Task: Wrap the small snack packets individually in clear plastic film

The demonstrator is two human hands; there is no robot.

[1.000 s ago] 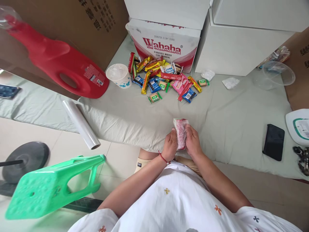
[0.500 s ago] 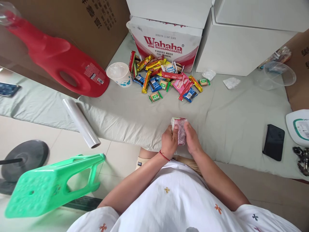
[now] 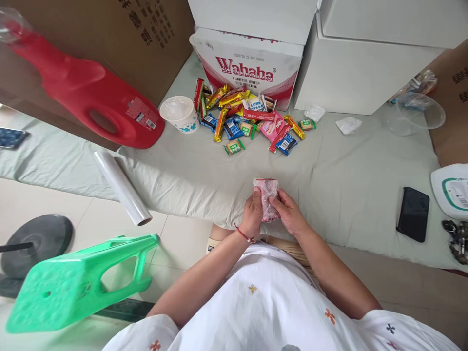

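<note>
Between my two hands is a small pinkish-red packet (image 3: 268, 201) wrapped in crinkled clear film, held upright near the front edge of the cloth-covered surface (image 3: 204, 180). My left hand (image 3: 252, 214) grips its left side, thumb laid along the front. On the other side my right hand (image 3: 290, 212) is closed on the packet's right edge, its thumb pressing the front face. Further back lies a pile of wrapped snacks (image 3: 234, 114) in yellow, red, blue, green and pink. What the film encloses I cannot make out exactly.
A paper cup (image 3: 179, 114) and a big red jug (image 3: 106, 97) stand left of the snacks, before cardboard. A roll of clear film (image 3: 122, 187) overhangs the edge. Behind is a Wahaha carton (image 3: 252, 63). Rightward are crumpled film (image 3: 348, 125) and a phone (image 3: 413, 214). A green stool (image 3: 84, 278) is lower left.
The packet has shifted slightly left and shows more of its front face. My right thumb has moved from its side onto the front.
</note>
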